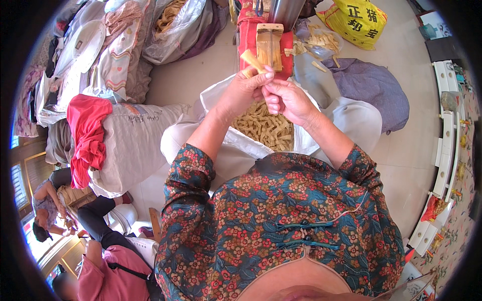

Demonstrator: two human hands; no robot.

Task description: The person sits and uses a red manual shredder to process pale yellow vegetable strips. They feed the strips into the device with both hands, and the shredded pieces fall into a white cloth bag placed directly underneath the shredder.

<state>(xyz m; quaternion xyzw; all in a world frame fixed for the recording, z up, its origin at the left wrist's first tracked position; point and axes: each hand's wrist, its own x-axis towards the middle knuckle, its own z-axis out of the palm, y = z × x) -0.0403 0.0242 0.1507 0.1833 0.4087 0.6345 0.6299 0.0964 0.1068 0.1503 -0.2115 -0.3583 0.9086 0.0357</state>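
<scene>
My left hand (250, 84) grips a pale yellow, flattened strip (252, 61) whose wider end sticks up past the thumb. My right hand (288, 98) meets the left fingertips with its fingers curled; whether it pinches part of the strip is hidden. Below both hands, an open white sack (246, 142) in my lap holds many small folded yellowish pieces (265, 126). Just beyond my hands, a wooden block (269, 45) with a lengthwise groove rests on a red-covered bench (247, 41).
A steel cylinder (288, 11) stands behind the block. Loose strips (324, 41) lie in a clear bag on the right, near a grey-blue cloth (372, 90) and a yellow bag (356, 22). At left sits a stuffed sack (131, 139) with red cloth (88, 139). Two people sit at lower left.
</scene>
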